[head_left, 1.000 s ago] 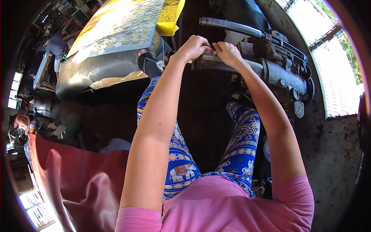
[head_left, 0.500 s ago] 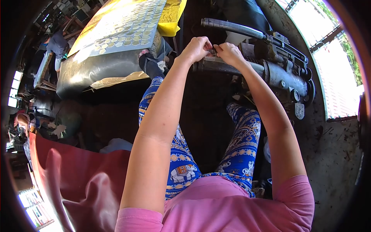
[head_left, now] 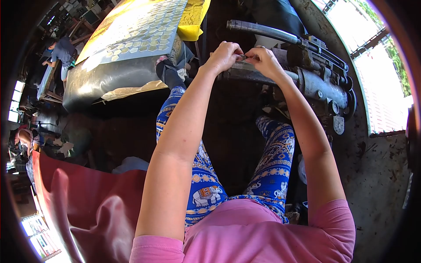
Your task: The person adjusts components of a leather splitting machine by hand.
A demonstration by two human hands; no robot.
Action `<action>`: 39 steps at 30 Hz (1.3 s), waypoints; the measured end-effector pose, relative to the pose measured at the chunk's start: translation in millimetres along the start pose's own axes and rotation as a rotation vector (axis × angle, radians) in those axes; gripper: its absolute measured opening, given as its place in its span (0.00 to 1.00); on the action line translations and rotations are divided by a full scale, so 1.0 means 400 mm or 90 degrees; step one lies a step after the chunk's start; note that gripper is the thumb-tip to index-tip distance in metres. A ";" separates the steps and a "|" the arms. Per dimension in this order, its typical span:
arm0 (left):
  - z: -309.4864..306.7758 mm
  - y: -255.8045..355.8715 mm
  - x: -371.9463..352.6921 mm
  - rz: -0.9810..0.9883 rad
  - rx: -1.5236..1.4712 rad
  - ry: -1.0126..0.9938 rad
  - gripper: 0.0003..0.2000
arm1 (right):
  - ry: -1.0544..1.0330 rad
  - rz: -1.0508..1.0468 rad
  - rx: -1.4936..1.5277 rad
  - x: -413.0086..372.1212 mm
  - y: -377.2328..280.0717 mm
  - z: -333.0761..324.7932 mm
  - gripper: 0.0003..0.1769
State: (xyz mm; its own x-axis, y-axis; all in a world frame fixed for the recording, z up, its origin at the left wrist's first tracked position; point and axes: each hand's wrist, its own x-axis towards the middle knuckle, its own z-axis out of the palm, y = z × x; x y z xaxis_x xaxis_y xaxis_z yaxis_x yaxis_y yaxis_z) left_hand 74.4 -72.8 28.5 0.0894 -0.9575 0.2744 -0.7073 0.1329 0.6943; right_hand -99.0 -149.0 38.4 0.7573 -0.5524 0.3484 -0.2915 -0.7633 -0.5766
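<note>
Both hands meet over the long metal arm (head_left: 250,75) of an old machine (head_left: 316,85). My left hand (head_left: 227,57) is closed, its fingertips pinched together above the left end of that arm. Facing it from the right, my right hand (head_left: 265,62) pinches with thumb and forefinger. Between the fingertips sits something small and dark, too tiny to make out. A polished metal tube (head_left: 263,30) of the machine runs just beyond my hands.
To the left, a black sheet (head_left: 109,81) drapes over a stand beneath a panel of hexagonal pieces (head_left: 149,37) and yellow material (head_left: 190,31). Red leather-like sheeting (head_left: 92,197) spreads at lower left. Two other people (head_left: 65,50) are farther off at left. A bright window (head_left: 381,70) is at right.
My right hand has shifted slightly, its fingers more bent and its thumb and forefinger drawn together near the left fingertips. My left hand stays nearly in place. A distant person's arm has moved outward.
</note>
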 end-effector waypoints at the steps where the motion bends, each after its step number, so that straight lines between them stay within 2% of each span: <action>1: -0.002 0.004 -0.001 -0.003 -0.003 0.002 0.07 | 0.006 -0.001 -0.004 -0.001 -0.001 0.001 0.08; 7: -0.029 0.026 -0.003 0.013 -0.063 -0.035 0.09 | 0.045 -0.033 -0.048 -0.009 -0.016 -0.006 0.06; 10: -0.031 0.042 -0.002 0.030 -0.065 -0.012 0.10 | 0.054 -0.027 -0.081 -0.016 -0.022 -0.018 0.07; 13: -0.011 0.009 0.009 0.095 0.063 0.029 0.10 | 0.052 -0.022 -0.091 -0.018 -0.020 -0.022 0.08; 15: -0.017 0.020 0.006 0.043 0.023 0.008 0.10 | 0.065 -0.030 -0.090 -0.019 -0.019 -0.010 0.09; 19: -0.040 0.055 -0.026 0.007 -0.061 -0.052 0.10 | 0.098 -0.018 -0.056 -0.042 -0.030 0.003 0.09; 21: -0.045 0.070 -0.035 0.017 -0.044 -0.035 0.09 | 0.128 -0.010 -0.021 -0.058 -0.042 0.009 0.08; 24: -0.028 0.053 -0.038 0.074 0.011 -0.003 0.08 | 0.162 0.100 0.116 -0.078 -0.064 0.010 0.06; 28: -0.015 0.054 -0.050 0.181 0.150 0.092 0.07 | 0.233 0.042 0.125 -0.101 -0.071 0.027 0.07; 33: 0.003 0.049 -0.067 0.153 0.195 0.073 0.07 | 0.240 -0.068 0.027 -0.116 -0.051 0.050 0.07; 39: 0.006 0.049 -0.079 0.169 0.214 0.065 0.07 | 0.187 -0.067 -0.030 -0.128 -0.048 0.058 0.07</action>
State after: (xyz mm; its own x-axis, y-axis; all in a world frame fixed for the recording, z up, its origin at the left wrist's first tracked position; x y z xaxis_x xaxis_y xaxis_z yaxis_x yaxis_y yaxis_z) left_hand 56.0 -40.6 32.0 -0.0695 -0.8689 0.4900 -0.9026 0.2640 0.3401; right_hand -118.6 -98.1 14.6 0.5849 -0.5376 0.6073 -0.2524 -0.8322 -0.4936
